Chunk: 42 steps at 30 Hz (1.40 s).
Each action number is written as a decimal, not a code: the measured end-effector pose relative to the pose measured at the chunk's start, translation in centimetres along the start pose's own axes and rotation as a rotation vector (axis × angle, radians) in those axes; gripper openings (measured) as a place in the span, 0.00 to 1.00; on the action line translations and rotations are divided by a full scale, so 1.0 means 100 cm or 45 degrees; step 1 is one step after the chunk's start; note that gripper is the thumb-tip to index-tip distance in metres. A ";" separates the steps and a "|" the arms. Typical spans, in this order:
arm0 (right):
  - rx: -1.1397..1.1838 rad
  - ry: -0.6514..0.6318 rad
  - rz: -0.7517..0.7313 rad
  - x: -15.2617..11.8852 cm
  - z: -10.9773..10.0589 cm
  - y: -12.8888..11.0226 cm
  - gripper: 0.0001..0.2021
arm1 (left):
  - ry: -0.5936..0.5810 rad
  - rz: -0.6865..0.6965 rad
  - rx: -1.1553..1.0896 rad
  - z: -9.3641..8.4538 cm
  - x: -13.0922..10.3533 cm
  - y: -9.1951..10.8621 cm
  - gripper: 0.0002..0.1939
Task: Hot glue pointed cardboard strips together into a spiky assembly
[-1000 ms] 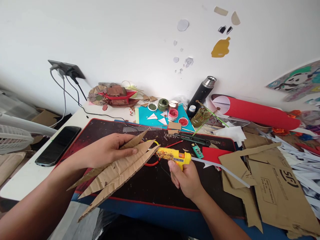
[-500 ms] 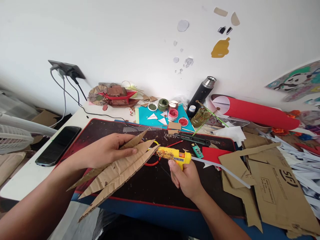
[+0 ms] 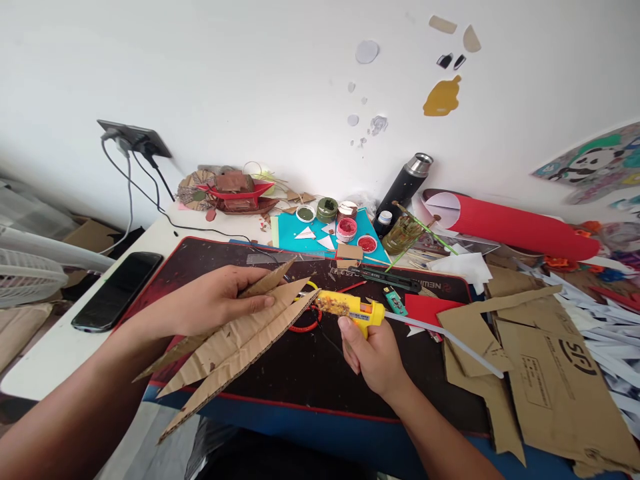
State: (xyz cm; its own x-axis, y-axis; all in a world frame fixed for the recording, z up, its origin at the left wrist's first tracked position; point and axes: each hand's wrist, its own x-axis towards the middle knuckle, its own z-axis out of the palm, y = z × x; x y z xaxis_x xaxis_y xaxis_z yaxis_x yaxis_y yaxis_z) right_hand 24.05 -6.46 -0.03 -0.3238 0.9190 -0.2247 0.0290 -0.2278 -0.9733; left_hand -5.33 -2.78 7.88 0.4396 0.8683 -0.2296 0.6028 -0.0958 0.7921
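Note:
My left hand [image 3: 213, 301] grips a bundle of long pointed cardboard strips [image 3: 235, 343], held above the dark desk mat [image 3: 300, 360]. Their tips point right, toward the nozzle of a yellow glue gun [image 3: 350, 308]. My right hand [image 3: 373, 353] is closed around the gun's handle, a finger at the trigger. The nozzle sits right at the tip of the lowest strip. A pale glue stick [image 3: 445, 337] sticks out of the gun's back to the right.
A black phone [image 3: 116, 290] lies at the left. Paint jars [image 3: 345, 228], a black flask [image 3: 405, 183], a red paper roll [image 3: 515, 227], a lighter [image 3: 395, 301] and a box cutter [image 3: 385, 278] sit behind. Cardboard sheets [image 3: 545, 373] cover the right side.
The glue gun has shifted slightly, its nozzle staying at the cardboard tip. My left hand and the strips have barely moved.

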 end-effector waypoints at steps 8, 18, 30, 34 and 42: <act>-0.018 0.010 -0.001 0.002 0.000 -0.002 0.30 | -0.078 -0.017 -0.117 0.000 -0.001 -0.003 0.23; 0.031 -0.028 0.001 0.002 0.001 -0.002 0.30 | -0.077 -0.052 -0.082 0.000 0.000 -0.003 0.24; 0.032 0.008 -0.030 0.003 -0.001 -0.001 0.31 | -0.133 -0.063 -0.045 0.000 0.000 0.001 0.21; 0.022 0.006 -0.042 0.003 -0.002 0.000 0.32 | -0.130 -0.069 -0.057 0.001 0.000 -0.002 0.21; 0.008 0.012 -0.034 0.003 -0.003 -0.002 0.33 | -0.120 -0.066 -0.046 0.001 -0.001 -0.004 0.20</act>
State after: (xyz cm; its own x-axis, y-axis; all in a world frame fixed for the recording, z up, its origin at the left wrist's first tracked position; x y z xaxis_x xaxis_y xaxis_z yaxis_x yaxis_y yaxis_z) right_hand 24.20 -6.09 0.08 -0.3156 0.9277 -0.1993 0.0145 -0.2053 -0.9786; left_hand -5.53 -2.90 7.56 0.4702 0.8219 -0.3215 0.6028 -0.0330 0.7972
